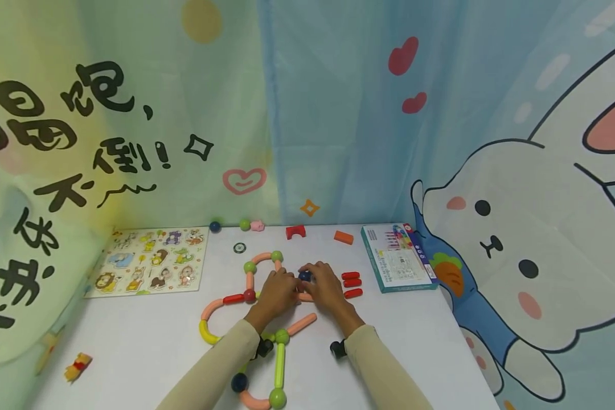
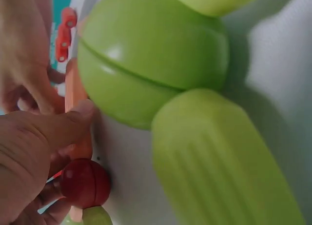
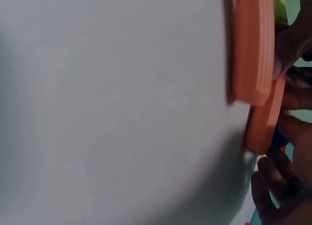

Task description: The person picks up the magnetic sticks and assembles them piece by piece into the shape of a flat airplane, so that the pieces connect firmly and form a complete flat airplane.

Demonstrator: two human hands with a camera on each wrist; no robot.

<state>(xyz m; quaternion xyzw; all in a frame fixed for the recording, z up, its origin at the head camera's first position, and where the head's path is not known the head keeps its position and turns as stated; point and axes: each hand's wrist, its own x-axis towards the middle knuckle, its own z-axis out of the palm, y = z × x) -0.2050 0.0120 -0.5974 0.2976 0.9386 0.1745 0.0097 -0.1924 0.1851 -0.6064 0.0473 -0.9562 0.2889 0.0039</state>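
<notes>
Both hands meet over a chain of magnetic building sticks and balls on the white table. My left hand (image 1: 279, 290) pinches a straight orange stick (image 2: 75, 86), its thumb lying along the side. Below that thumb, a red ball (image 2: 85, 183) joins the stick's end in the left wrist view. My right hand (image 1: 325, 285) bends around a dark blue ball (image 1: 304, 275) at the other end of the orange stick; the fingers hide much of the ball. Closer to the right wrist camera lies another orange stick (image 3: 253, 44). A green ball (image 2: 151, 59) with light-green sticks fills the left wrist view.
Three red sticks (image 1: 352, 283) lie right of the hands, beside a boxed set (image 1: 400, 256). Behind are an orange block (image 1: 344, 237), a red arch (image 1: 295, 231) and loose balls. An animal picture board (image 1: 151, 259) lies at left, a small bear figure (image 1: 78, 367) nearer.
</notes>
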